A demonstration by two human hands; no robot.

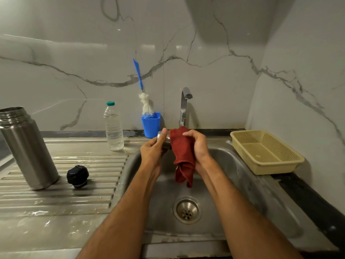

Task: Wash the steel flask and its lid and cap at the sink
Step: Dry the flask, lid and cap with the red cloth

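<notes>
Over the sink, centre of the frame, the left hand has its grip curled round the steel cap, thumb on top. The right hand grips a red cloth pressed against the cap's open end.

To do this wipe well, I judge the left hand should turn the cap while the cloth is pushed inside and run round the rim, all kept above the basin so drips fall in.

One steel flask stands open on the desk at the left of the frame, and one black lid lies just beside it. Also one water bottle, one bottle brush in one blue cup, one tap and one yellow basket at right.
</notes>
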